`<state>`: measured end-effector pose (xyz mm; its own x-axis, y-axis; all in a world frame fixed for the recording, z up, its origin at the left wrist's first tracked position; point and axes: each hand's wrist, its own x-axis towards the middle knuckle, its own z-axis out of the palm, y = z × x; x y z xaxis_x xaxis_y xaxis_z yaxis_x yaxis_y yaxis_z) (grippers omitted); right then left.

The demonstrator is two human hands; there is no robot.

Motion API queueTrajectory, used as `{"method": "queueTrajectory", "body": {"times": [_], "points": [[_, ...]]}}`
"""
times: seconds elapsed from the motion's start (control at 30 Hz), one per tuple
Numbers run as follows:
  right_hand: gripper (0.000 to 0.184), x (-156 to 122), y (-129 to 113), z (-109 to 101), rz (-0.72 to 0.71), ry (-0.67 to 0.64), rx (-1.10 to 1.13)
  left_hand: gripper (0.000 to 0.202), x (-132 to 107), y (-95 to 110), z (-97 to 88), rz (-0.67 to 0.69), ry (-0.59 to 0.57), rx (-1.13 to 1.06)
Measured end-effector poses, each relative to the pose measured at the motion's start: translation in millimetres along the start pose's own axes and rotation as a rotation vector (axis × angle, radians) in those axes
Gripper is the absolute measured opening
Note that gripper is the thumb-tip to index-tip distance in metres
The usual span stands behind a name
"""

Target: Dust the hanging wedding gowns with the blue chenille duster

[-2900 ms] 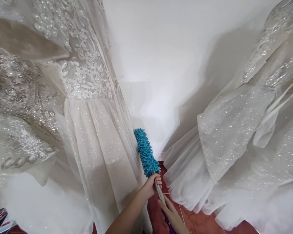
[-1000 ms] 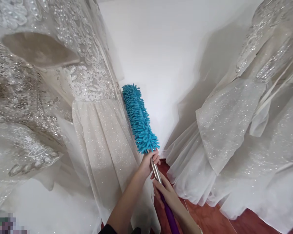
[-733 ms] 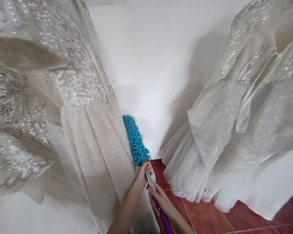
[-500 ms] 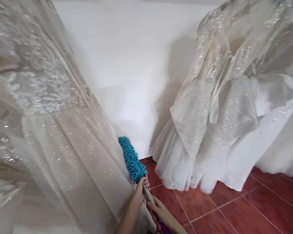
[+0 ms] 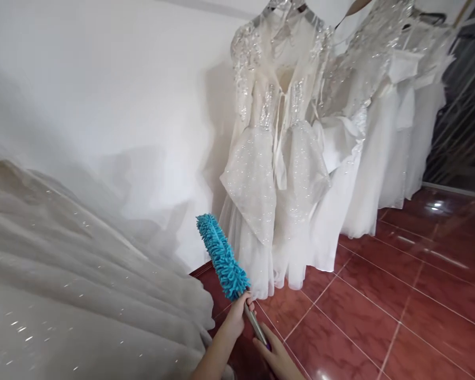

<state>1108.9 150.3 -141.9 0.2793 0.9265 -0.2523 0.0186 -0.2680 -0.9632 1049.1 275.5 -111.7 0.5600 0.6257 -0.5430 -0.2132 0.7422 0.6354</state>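
Note:
A duster with a fluffy blue head (image 5: 222,257) points up and left in front of the white wall. Just below that head, my left hand (image 5: 238,312) is closed round the top of its metal handle. Lower down, my right hand (image 5: 272,348) grips the same handle near a purple part. On the left a glittering pale gown (image 5: 103,285) spreads its skirt close to my left forearm. Behind the duster hangs a white sequinned gown (image 5: 277,158) with a tie at its back, and the blue head appears to overlap its hem from this angle.
More white gowns (image 5: 380,121) hang in a row along the white wall (image 5: 103,89) to the right. Shiny red floor tiles (image 5: 352,322) lie beneath. A dark glassy panel (image 5: 463,116) stands at the far right.
The view has swung to the right, bringing more gowns into sight. The duster has come away from the left gown's skirt edge; both hands keep their hold.

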Motion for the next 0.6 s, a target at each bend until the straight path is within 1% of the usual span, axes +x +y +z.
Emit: {"method": "queueTrajectory", "body": {"times": [0.07,0.13,0.2,0.27,0.33,0.4,0.5,0.6], "points": [[0.054,11,-6,-36,-0.061,0.073,-0.052,0.023,19,2,39.3,0.046,-0.05,0.025],[0.052,24,-15,-77,-0.154,0.099,-0.079,0.021,38,1,82.5,0.098,-0.115,0.085],[0.045,37,-26,-123,-0.279,0.122,-0.128,0.02,58,0,128.7,0.163,-0.196,0.198],[0.037,49,-39,-171,-0.365,0.157,-0.191,0.022,77,-2,176.2,0.227,-0.256,0.298],[0.03,62,-53,-219,-0.395,0.185,-0.244,0.025,95,-2,222.9,0.264,-0.283,0.331],[0.027,75,-66,-263,-0.399,0.182,-0.278,0.027,111,1,266.1,0.311,-0.317,0.358],[0.024,98,-86,-318,-0.41,0.168,-0.322,0.028,134,14,319.2,0.42,-0.361,0.414],[0.02,124,-106,-355,-0.418,0.163,-0.36,0.025,159,33,355.4,0.5,-0.347,0.405]]}}
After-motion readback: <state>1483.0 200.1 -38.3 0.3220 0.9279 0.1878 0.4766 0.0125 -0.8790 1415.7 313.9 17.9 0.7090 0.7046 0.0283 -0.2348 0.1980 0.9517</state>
